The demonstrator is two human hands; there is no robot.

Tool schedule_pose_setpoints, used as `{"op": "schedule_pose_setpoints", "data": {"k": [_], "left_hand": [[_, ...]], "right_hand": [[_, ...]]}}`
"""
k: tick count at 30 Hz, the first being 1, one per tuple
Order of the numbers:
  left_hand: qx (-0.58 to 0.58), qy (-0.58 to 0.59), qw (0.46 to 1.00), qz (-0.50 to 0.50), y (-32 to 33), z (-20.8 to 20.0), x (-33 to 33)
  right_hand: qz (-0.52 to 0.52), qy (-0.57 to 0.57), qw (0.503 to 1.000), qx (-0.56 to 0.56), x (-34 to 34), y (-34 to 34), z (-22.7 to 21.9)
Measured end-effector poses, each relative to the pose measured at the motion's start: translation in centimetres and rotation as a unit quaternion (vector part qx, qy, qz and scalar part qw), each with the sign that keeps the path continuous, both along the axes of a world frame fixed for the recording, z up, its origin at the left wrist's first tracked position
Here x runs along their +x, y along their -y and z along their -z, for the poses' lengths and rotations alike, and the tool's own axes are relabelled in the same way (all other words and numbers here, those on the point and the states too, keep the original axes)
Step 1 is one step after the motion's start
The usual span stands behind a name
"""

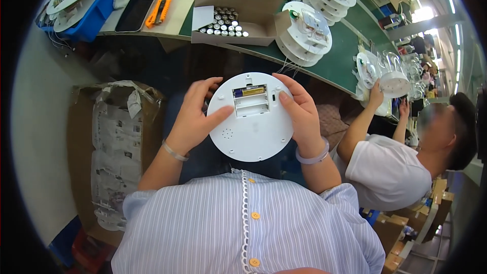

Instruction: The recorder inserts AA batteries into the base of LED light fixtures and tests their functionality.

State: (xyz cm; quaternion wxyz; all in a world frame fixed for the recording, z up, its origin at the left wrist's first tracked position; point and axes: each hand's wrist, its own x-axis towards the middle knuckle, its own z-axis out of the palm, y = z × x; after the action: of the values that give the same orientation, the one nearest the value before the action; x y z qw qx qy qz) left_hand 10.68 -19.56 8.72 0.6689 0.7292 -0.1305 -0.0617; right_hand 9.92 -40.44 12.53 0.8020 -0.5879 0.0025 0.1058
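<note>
Between my two hands I hold a round white plastic device (pixel 251 139) with its battery compartment facing up. One battery (pixel 252 92) with a blue and gold wrapper lies in the top slot; the slots below it show bare. My left hand (pixel 194 111) grips the left rim, thumb lying on the face beside the compartment. On the right rim is my right hand (pixel 302 114), its thumb pressed near a small black switch (pixel 274 97). Fingers of both hands go partly out of sight behind the disc.
On the green bench (pixel 341 63) stand an open cardboard box (pixel 238 0) of batteries and stacked white discs (pixel 307 33). An orange utility knife (pixel 161 6), a phone (pixel 139 7) and a blue bin (pixel 109 5) lie left. A carton (pixel 81 157) is below. At right, a co-worker (pixel 390 167) handles another disc.
</note>
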Motion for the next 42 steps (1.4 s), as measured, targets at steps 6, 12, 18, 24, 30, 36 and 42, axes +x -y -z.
{"op": "schedule_pose_setpoints", "data": {"k": [6, 12, 18, 24, 30, 36, 42], "left_hand": [[-0.437, -0.317, 0.837, 0.088, -1.7, 1.7, 0.2], [-0.444, -0.321, 0.837, -0.004, -2.0, 4.1, 0.9], [-0.457, -0.322, 0.828, -0.035, -2.1, 4.6, 0.3], [-0.464, -0.312, 0.828, -0.035, -1.5, 4.2, 0.8], [-0.397, -0.233, 0.887, -0.042, -0.3, 3.0, 0.6], [-0.351, -0.210, 0.912, -0.032, 1.4, 2.2, -0.9], [-0.336, -0.247, 0.909, 0.017, 1.7, 1.3, -2.2]], "right_hand": [[-0.065, 0.162, 0.957, -0.230, 4.8, -2.7, 0.2], [-0.035, 0.397, 0.707, -0.584, 12.2, -3.1, -0.4], [-0.078, 0.221, 0.824, -0.516, 12.5, -2.6, -0.3], [-0.066, 0.251, 0.893, -0.368, 13.9, -1.5, -0.1], [-0.006, 0.284, 0.889, -0.359, 8.8, -3.3, -2.4], [-0.065, 0.218, 0.894, -0.385, 3.5, -3.9, -0.6], [-0.012, 0.210, 0.928, -0.309, 1.8, -3.3, -0.5]]}}
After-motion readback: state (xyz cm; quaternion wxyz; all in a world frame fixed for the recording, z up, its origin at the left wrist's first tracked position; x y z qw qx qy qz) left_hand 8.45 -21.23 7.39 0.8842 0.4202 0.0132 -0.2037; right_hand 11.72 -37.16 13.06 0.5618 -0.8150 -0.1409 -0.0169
